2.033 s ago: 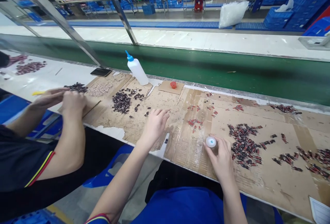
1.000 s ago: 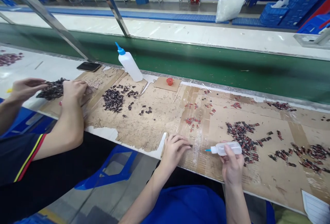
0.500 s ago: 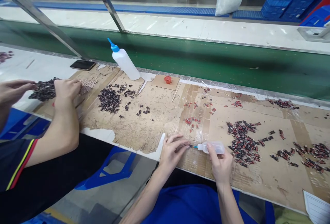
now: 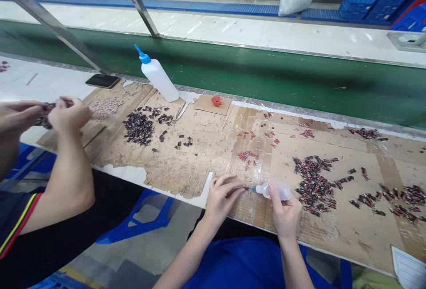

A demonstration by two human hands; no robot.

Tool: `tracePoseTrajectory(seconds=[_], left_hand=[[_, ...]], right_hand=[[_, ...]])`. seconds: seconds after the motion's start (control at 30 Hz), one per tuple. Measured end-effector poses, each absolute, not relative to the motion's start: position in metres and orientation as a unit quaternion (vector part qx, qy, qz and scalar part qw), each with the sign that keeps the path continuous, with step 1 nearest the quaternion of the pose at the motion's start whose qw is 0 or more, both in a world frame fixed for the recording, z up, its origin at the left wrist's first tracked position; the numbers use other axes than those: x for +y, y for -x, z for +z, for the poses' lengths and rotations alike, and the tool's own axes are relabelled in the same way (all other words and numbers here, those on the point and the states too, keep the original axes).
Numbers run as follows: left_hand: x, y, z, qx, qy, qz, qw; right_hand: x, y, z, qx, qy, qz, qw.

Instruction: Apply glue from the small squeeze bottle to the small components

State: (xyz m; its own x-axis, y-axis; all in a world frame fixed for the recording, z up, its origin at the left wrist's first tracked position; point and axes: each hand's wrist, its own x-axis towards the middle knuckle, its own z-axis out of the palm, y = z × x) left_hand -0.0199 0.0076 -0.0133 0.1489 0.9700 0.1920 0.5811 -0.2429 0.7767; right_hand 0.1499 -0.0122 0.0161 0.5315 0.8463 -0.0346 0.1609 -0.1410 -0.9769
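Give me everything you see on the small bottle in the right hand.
The small bottle looks like translucent, whitish plastic, with a short neck and a thin blue tip. It lies nearly level in the right hand, the thumb pressed along its side, over the cardboard. The tip points toward the left hand, right by a small dark piece at its fingertips; whether they touch, and how full the bottle is, I can't tell.

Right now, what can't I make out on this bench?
In the head view:
Small dark part: too tiny for detail, partly covered by the left hand.
Small bottle: partly covered by the right hand, contents unclear.
Lined paper: cut off by the right edge, any writing too small.
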Motion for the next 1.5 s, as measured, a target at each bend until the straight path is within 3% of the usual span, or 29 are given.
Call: tracePoseTrajectory(seconds=[0.6,0.9,1.3,1.5], left_hand=[[0.007,0.02,-0.02,0.54,-0.73,0.355,0.222],[0.007,0.022,-0.015,0.532,-0.731,0.352,0.242],[0.049,0.013,0.02,0.555,-0.734,0.338,0.2],[0.052,-0.003,0.021,0.579,-0.758,0.256,0.158]], right_hand=[[-0.012,-0.152,0.015,-0.381,0.682,0.319,0.537],[-0.015,-0.16,0.008,-0.225,0.612,0.337,0.68],[-0.015,-0.167,0.019,-0.323,0.629,0.329,0.626],[-0.006,-0.173,0.01,-0.383,0.64,0.298,0.595]])
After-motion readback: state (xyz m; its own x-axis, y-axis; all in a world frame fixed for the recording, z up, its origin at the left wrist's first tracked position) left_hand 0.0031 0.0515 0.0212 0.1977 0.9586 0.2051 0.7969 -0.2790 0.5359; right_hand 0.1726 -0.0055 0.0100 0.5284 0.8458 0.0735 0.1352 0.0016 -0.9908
